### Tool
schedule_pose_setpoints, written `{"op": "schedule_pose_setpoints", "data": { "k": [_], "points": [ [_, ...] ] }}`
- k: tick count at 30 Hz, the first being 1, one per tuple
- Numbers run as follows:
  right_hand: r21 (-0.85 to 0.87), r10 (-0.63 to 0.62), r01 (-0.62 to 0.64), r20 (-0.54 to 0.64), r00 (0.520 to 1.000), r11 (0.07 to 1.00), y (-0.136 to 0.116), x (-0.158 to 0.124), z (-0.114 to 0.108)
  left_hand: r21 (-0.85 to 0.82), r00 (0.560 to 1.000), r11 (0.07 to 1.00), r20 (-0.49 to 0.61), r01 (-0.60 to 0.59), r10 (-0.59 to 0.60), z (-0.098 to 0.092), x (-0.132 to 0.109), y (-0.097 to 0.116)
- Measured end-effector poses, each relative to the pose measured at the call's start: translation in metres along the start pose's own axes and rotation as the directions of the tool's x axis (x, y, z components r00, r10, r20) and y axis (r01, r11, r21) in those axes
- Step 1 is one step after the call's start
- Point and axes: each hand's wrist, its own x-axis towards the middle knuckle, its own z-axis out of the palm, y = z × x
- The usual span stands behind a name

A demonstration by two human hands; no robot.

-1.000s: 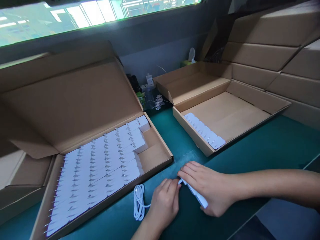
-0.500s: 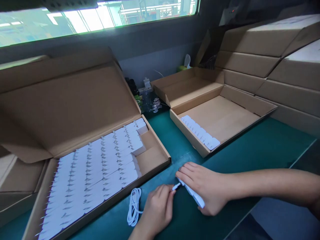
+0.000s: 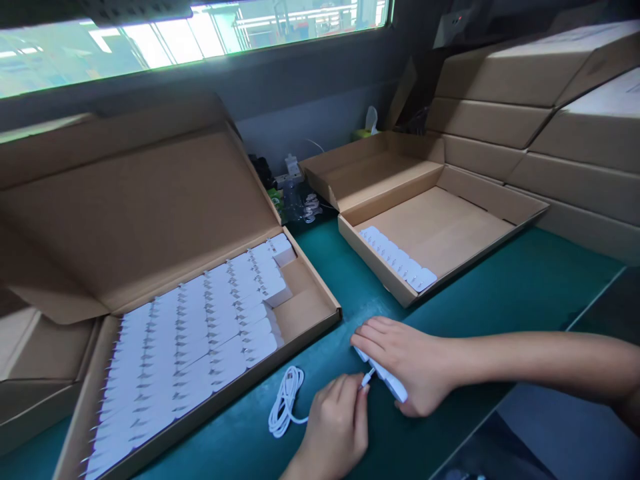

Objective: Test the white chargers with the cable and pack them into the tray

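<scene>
My left hand (image 3: 336, 421) pinches the plug end of a white charging cable (image 3: 369, 377). The tip of that plug meets the edge of a row of white power adapters (image 3: 391, 382); whether it sits in a socket I cannot tell. Over the top of the row lies my right hand (image 3: 400, 360), its fingers wrapped round the adapters and hiding most of them. The rest of the cable is a coiled bundle (image 3: 285, 403) on the green table, left of my left hand.
A cardboard box (image 3: 320, 327) with many rows of white adapters stands open at left. Another open box (image 3: 450, 223) at right holds one row along its near-left side. Closed cartons (image 3: 500, 80) are stacked behind it. A power strip (image 3: 290, 177) lies between the boxes.
My left hand has moved right with the cable plug, further along the row of adapters. The coiled bundle has been drawn along to the right. My right hand keeps its grip.
</scene>
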Motion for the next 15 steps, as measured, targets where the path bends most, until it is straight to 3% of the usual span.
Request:
{"op": "schedule_pose_setpoints", "data": {
  "k": [15],
  "points": [
    [0.029, 0.004, -0.004, -0.008, 1.000, 1.000, 0.000, 0.001, 0.000, 0.041, 0.997, 0.999, 0.069, -0.028, 0.025, 0.005, 0.013, -0.001]
  ]
}}
